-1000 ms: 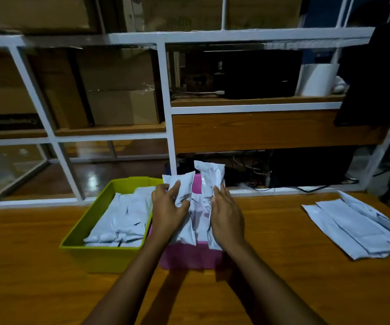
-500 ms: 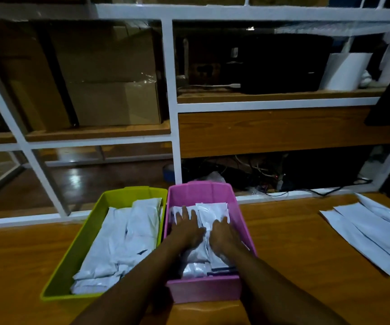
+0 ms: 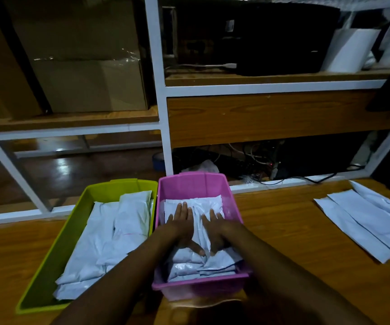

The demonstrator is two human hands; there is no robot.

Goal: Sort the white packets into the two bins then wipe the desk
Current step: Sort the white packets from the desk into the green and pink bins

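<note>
- No readable writing anywhere.
- Two bins: pink plastic bin (image 3: 193, 184), green plastic bin (image 3: 79, 207), touching.
- Left hand (image 3: 181, 225) and right hand (image 3: 215, 228), fingers spread flat, press white plastic packets (image 3: 203, 263) in pink bin.
- Loose white packets (image 3: 367, 219) lie right on wooden desk (image 3: 283, 221); count unclear.

The wooden desk (image 3: 283, 231) fills the lower half of the view, brown and glossy. At 7 o'clock a green bin (image 3: 67, 242) stands on it, its long side running away from the viewer. Just beside it, at 6 o'clock, stands a pink bin (image 3: 189, 186); whether their walls touch I cannot tell. Well apart from both, at 3 o'clock, a loose fan of white packets (image 3: 365, 221) lies flat on the bare wood, overlapping one another, near the desk's right end
</note>
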